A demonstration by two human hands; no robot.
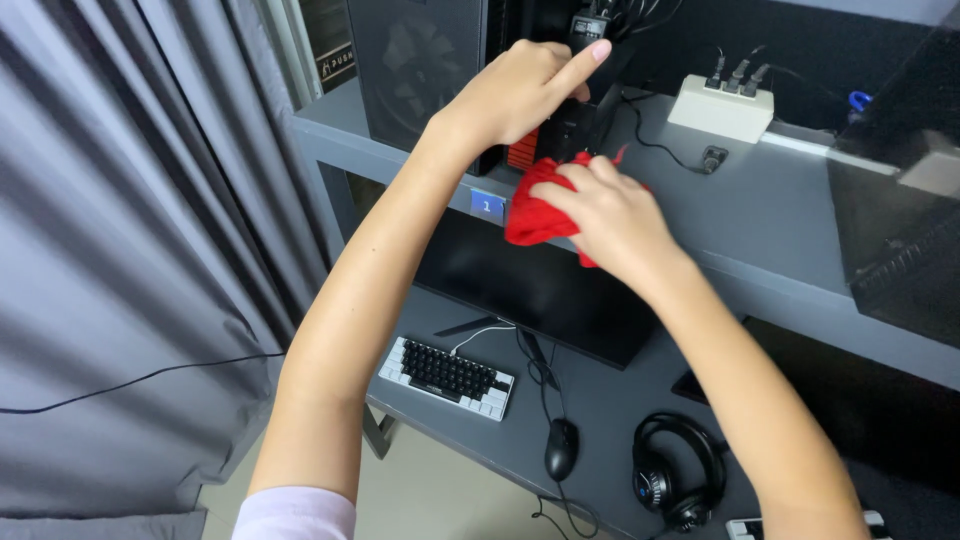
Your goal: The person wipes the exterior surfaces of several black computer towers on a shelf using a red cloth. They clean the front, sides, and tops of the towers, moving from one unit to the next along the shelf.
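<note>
Fingers of the right hand (615,215) are bunched around a red cloth (535,210), pressing it to the grey shelf (760,215) at the foot of the black computer case (440,60), while the left hand (520,90) at 11 o'clock of it is loosely curled against the case's edge, forefinger stretched out, holding nothing. Outward, a white hub (722,107) sits at 2 o'clock on the shelf; below, on the tabletop (600,415), a monitor (540,285), keyboard (447,376), mouse (561,449) and headphones (678,470) lie at 6 o'clock.
</note>
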